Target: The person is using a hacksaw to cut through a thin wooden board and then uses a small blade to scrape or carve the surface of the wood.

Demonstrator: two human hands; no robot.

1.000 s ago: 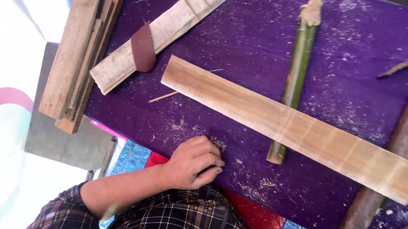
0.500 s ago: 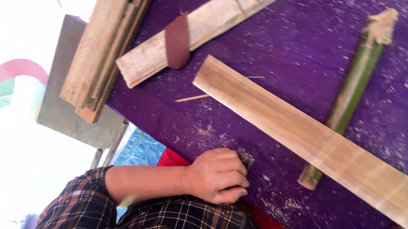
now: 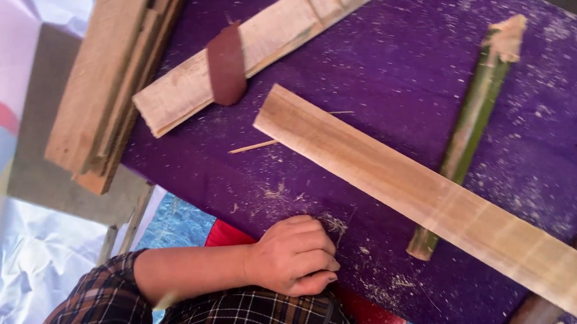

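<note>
a single hand point(image 3: 295, 255), the left by the look of the plaid sleeve point(image 3: 106, 298) and forearm, is seen curled at the near edge of the purple surface point(image 3: 391, 74). its grip is pressed together into a loose fist, the fingertips tucked down onto the cloth among fine shavings point(image 3: 328, 223); whether anything is pinched inside cannot be told. the right hand is not shown.

the long flat bamboo slat point(image 3: 430, 197) is laid diagonally across the middle of the surface, its near end just beyond the hand and its far end run toward the right edge. a green bamboo stalk point(image 3: 465, 135) is crossed under it, one end close to the near edge and the split end pointed toward the far right corner. a thin splinter point(image 3: 252, 147) is laid beside the slat's left end.

a second pale slat point(image 3: 256, 50) is set toward the far left, with a dark reddish-brown oval piece point(image 3: 226, 64) rested on it. a stack of wooden planks point(image 3: 117, 66) is overhung at the left edge. no container is shown.
</note>
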